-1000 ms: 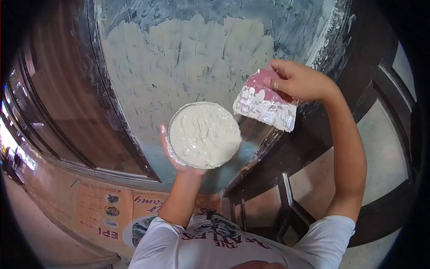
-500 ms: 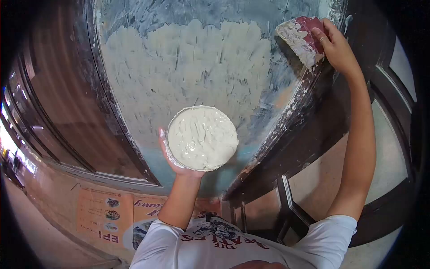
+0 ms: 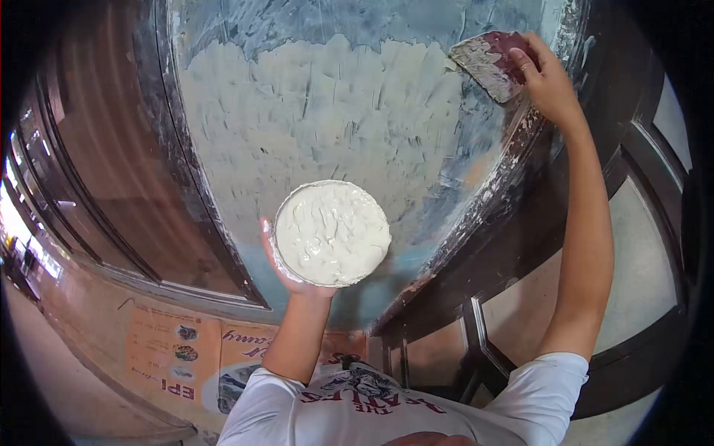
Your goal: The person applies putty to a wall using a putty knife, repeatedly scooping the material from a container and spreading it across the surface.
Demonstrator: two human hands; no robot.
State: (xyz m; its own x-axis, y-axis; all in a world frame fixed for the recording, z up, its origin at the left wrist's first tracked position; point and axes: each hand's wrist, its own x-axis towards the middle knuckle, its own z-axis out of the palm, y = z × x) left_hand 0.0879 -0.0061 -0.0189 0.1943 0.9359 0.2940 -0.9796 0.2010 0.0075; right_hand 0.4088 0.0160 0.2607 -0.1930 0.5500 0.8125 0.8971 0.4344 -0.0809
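Note:
A round tub of white paste (image 3: pixel 332 233) rests in my left hand (image 3: pixel 286 271), whose fingers wrap its rim and underside. My right hand (image 3: pixel 549 78) pinches a dark red scraper (image 3: pixel 494 63) with whitish paste over its blade. The scraper's edge lies at or close to the upper right of a blue-grey wall panel (image 3: pixel 327 18). A broad coat of pale paste (image 3: pixel 320 111) with an uneven upper border covers the panel's middle.
Dark wooden frames with panes stand on the left (image 3: pixel 126 149) and right (image 3: pixel 632 245). Paste smears the right frame edge (image 3: pixel 476 201). An orange printed sheet (image 3: pixel 167 353) lies on the floor at lower left.
My right hand and the scraper have moved slightly left, to the coat's upper right edge. The tub has shifted slightly left in view, while the wall has shifted slightly right.

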